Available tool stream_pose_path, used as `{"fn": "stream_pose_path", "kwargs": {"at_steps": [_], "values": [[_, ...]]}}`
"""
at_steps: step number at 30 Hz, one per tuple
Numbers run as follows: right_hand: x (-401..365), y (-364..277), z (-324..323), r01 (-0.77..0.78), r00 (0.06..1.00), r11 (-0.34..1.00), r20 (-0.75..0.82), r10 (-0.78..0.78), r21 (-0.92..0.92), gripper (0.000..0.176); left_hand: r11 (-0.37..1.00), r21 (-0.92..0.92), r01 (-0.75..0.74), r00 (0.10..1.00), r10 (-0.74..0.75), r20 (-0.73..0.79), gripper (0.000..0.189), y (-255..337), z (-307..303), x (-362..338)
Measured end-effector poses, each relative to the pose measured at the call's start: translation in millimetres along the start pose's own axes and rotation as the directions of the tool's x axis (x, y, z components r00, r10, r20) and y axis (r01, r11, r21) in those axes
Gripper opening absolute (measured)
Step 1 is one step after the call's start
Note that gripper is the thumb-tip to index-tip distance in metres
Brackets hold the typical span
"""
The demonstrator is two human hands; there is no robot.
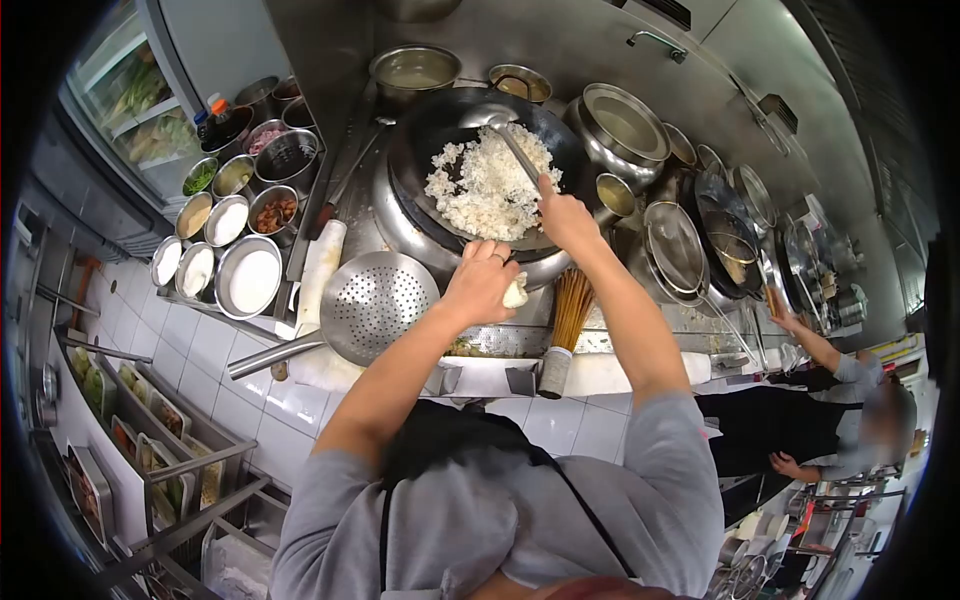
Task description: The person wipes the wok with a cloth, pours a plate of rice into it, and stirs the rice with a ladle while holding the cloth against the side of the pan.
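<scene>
White rice point(497, 180) lies loose in a large dark wok point(415, 150) on the stove in front of me. My right hand point(567, 218) is closed around the handle of a metal wok ladle point(488, 116). The ladle's bowl rests towards the wok's far side, over the upper edge of the rice. At the near rim, my left hand point(482, 286) is closed on a pale folded cloth point(515, 291), its fingers against the wok's edge. Part of the cloth and the grip on the rim are hidden by the hand.
A perforated strainer point(378, 308) lies front left, and a bamboo brush point(566, 315) front right. Seasoning pots point(248, 275) stand left. Metal pots point(415, 70) sit behind the wok; a mesh strainer point(677, 247) lies right. Further right, a co-worker point(790, 425) reaches towards another wok.
</scene>
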State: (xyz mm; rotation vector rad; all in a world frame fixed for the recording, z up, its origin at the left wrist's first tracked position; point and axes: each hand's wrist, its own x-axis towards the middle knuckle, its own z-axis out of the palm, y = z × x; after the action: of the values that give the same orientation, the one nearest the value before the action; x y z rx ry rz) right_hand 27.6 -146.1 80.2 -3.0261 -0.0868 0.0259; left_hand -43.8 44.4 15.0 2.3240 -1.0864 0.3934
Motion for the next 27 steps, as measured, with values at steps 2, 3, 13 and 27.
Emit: {"fn": "stream_pose_path", "kwargs": {"at_steps": [2,3,13,27], "values": [[12,16,11,-0.018,0.999,1.0,-0.039,0.017,-0.022,0.05,1.0,-0.003,0.018,1.0,-0.018,-0.002,0.05,1,-2,2],[9,25,16,-0.033,0.998,0.999,-0.052,0.032,-0.03,0.049,1.0,-0.009,0.027,1.0,-0.027,0.004,0.05,2,-2,0],[-160,38,-15,-0.028,0.981,0.999,0.189,0.033,-0.029,0.06,0.998,-0.067,0.01,0.999,-0.013,-0.039,0.051,-3,7,-1],[-135,24,3,0.1,0.979,0.978,0.156,-0.129,0.183,0.057,0.669,-0.677,0.307,0.853,-0.509,-0.116,0.041,26,-11,-65]]}}
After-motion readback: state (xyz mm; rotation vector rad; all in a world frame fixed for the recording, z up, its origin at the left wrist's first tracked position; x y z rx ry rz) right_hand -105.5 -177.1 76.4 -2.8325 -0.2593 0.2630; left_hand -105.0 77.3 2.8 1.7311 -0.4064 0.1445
